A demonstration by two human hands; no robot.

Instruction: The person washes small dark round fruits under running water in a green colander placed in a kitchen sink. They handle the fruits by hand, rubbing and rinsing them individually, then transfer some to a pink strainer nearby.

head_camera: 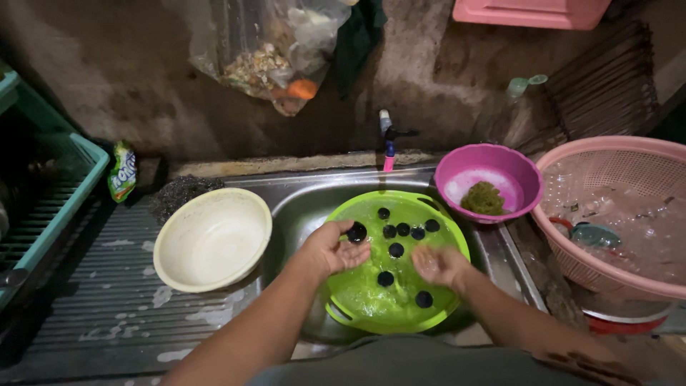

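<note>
- A round bright green plastic colander (371,300) with large dark drain holes sits in the basin of the stainless steel sink (304,204), filling most of it, its wet inside facing up
- The left hand (334,249) is held over the left inner side of the colander, palm up and cupped, fingers loosely curled and gripping nothing; the fingertips are right by one dark hole
- The right hand (439,266) is over the right inner side, palm up, fingers open and relaxed, empty; whether either hand touches the plastic cannot be told
- Both hands are close together, apart from each other, with wet palms
- A small tap with a pink stem (389,146) stands at the back edge of the sink, just behind the colander
- A magenta plastic bowl (457,166) holding a green scouring pad (483,198) rests on the back right corner of the sink, touching the colander's rim
- A cream round plastic bowl (213,239), empty, sits on the ribbed steel drainboard (93,300) beside the sink's left edge
- A pink woven plastic basket (607,164) with clear wet items inside stands off the right edge
- A teal plastic crate (78,168) stands at the far left edge of the drainboard
- A clear plastic bag of scraps (275,53) hangs on the wall behind
</note>
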